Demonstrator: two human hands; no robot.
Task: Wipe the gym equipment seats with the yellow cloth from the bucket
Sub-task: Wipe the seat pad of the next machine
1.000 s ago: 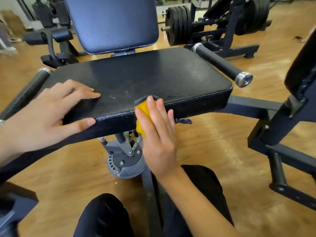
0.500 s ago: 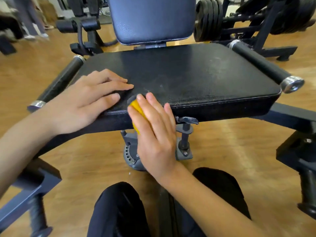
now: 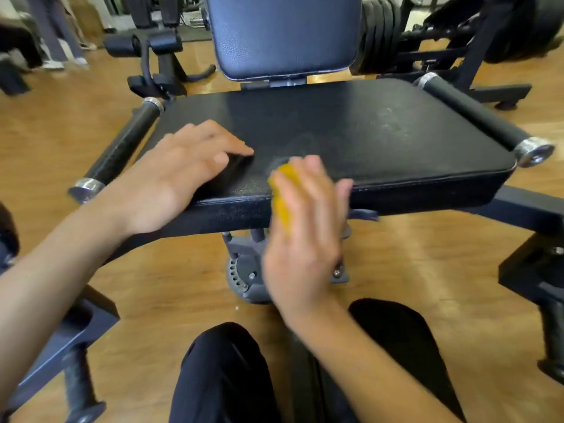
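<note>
A black padded seat fills the middle of the view, with a blue-black backrest upright behind it. My right hand presses the yellow cloth against the seat's front edge; only a strip of the cloth shows under the fingers, and the hand is blurred. My left hand lies flat on the seat's front left corner, fingers spread, holding nothing. The bucket is out of view.
Two black padded handles with metal caps flank the seat, left and right. A grey adjustment mechanism sits under the seat. Weight plates and other machines stand behind. My black-trousered knees are below, on a wooden floor.
My right hand with the cloth has slid left along the front edge toward my left hand, then lifted slightly onto the seat's rim. The view has shifted left and closer.
</note>
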